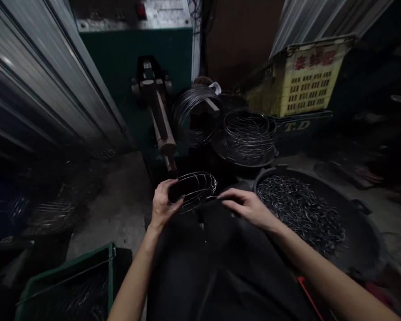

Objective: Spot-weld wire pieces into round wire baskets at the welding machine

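A round wire cage [197, 189] of thin, shiny bars is held over my lap, in front of a machine's arm. On its left rim my left hand [163, 203] is closed, thumb below and fingers above. My right hand [243, 205] pinches a thin, bright piece of wire [212, 197] at the cage's right side; whether that piece touches the cage I cannot tell. Below both hands lies dark cloth [200, 267] over my legs. The machine arm [162, 120] points down toward the cage, its lower tip just behind it.
To the right stands a wide black basin [361, 232] of short, bent wire pieces [297, 209]. Behind are wire hoops [249, 133], a wire coil [194, 107] and a yellow crate [307, 84]. A green crate [67, 267] sits at lower left, and a green machine [120, 67] stands ahead.
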Available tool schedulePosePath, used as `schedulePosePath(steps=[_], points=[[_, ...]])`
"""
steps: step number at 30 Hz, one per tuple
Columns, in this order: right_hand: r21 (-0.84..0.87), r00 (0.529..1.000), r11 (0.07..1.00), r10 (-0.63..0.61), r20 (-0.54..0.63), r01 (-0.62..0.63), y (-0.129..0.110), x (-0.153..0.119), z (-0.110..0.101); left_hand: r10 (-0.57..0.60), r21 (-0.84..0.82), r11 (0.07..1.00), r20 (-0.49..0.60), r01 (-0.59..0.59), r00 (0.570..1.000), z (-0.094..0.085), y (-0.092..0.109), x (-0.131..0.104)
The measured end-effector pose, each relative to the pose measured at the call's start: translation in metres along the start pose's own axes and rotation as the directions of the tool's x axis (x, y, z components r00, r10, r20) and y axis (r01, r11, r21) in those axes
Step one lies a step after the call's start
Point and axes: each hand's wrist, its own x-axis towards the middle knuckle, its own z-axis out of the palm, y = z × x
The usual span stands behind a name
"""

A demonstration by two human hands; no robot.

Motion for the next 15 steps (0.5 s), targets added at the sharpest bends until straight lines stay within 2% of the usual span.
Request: schedulePosePath(steps=[3, 5, 7, 8, 10, 15], points=[[-0.21, 0.966, 0.943, -0.247, 0.071, 0.257, -0.018, 0.032, 0.024, 0.045, 0.052, 0.998, 0.044, -0.047, 0.998, -0.003, 0.005, 0.001], [-0.466, 0.91, 0.787, -0.398, 0.117, 0.404, -0.015, 0.044, 0.034, 0.053, 0.051, 0.997, 0.047, -0.055, 0.997, -0.005, 0.006, 0.001], [-0.658, 0.856, 0.579, -0.471, 0.212, 0.482, -0.01, 0.051, 0.041, 0.04, 0.04, 0.998, 0.039, -0.042, 0.998, -0.008, 0.007, -0.001], [-0.707, 0.833, 0.49, -0.487, 0.263, 0.51, -0.007, 0.053, 0.044, 0.03, 0.035, 0.999, 0.039, -0.032, 0.999, -0.009, 0.007, -0.002], [-0.742, 0.791, 0.381, -0.521, 0.32, 0.552, -0.003, 0.056, 0.048, 0.009, 0.023, 1.0, 0.049, -0.01, 0.999, -0.011, 0.006, -0.004], [-0.742, 0.686, 0.277, -0.653, 0.32, 0.61, -0.001, 0.06, 0.051, -0.009, -0.053, 0.999, 0.041, 0.011, 0.999, -0.011, 0.004, -0.007]])
